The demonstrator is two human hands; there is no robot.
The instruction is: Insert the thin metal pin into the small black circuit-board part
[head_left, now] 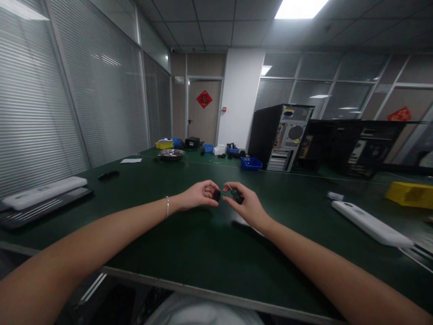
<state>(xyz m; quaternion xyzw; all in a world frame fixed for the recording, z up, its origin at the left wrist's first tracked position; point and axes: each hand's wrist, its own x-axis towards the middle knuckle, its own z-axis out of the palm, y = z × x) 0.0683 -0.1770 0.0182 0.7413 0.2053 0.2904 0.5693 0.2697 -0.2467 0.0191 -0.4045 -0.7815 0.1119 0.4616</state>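
My left hand is closed round a small black roundish part, held at the fingertips above the green table. Facing it, my right hand has a small screwdriver with a dark handle tucked in its fingers. The thin metal shaft points up and to the left. At the right thumb and fingertip is a tiny green piece, too small to make out fully. A narrow gap lies between the black part and this green piece.
On the green table, a metal bowl and blue bin stand farther back. A black computer tower rises at back right. White long devices lie left and right, with a yellow bin beyond.
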